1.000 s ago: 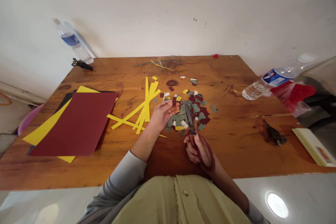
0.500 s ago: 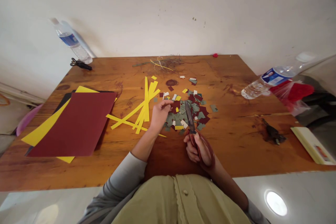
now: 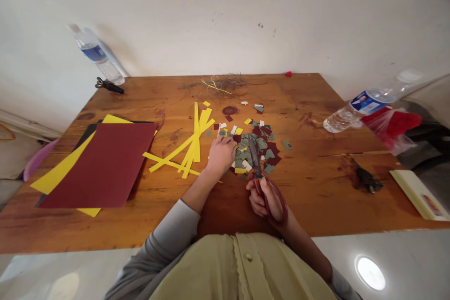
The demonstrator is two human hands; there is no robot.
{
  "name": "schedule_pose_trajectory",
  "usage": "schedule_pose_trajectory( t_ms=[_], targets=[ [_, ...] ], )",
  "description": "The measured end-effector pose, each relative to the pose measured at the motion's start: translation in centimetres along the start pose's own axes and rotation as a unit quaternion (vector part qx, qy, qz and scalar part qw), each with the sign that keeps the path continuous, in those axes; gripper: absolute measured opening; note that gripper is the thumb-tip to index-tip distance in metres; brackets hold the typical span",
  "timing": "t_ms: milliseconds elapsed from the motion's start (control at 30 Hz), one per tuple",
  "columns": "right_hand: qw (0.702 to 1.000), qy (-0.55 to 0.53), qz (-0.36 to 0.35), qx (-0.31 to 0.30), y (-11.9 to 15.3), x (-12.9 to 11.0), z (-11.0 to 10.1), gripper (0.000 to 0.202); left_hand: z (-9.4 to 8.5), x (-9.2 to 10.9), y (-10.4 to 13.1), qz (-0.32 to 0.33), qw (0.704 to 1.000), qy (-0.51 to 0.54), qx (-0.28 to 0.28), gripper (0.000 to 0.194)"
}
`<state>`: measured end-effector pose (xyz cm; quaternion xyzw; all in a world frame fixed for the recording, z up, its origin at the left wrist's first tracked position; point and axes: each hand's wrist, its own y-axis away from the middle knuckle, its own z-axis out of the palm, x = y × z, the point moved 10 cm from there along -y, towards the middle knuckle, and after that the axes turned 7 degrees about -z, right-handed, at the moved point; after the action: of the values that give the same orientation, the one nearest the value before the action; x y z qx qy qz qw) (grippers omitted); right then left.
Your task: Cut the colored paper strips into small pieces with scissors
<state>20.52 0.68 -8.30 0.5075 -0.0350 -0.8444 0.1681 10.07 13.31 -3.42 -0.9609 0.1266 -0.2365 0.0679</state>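
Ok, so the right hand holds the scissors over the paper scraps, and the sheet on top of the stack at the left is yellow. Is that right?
Not quite: the head view shows that the top sheet is dark red, with yellow beneath it. The rest stands.

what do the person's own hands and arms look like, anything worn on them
The left hand and right hand are bare, with no gloves or watch showing. The left sleeve is plain grey, ending on the forearm; the right sleeve, also grey, shows only partly.
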Motion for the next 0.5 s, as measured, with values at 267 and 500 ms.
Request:
schedule_pose_trajectory(
  t_ms=[267,500],
  targets=[
    [1.0,0.005,-0.008,0.013,0.1,-0.2,-0.1,0.059,-1.4,-0.8,0.1,-0.032,0.995,0.068,0.058,0.022],
    [1.0,0.011,-0.003,0.007,0.1,-0.1,0.0,0.06,-3.1,-1.5,0.4,-0.073,0.967,0.219,0.104,0.018]
  ],
)
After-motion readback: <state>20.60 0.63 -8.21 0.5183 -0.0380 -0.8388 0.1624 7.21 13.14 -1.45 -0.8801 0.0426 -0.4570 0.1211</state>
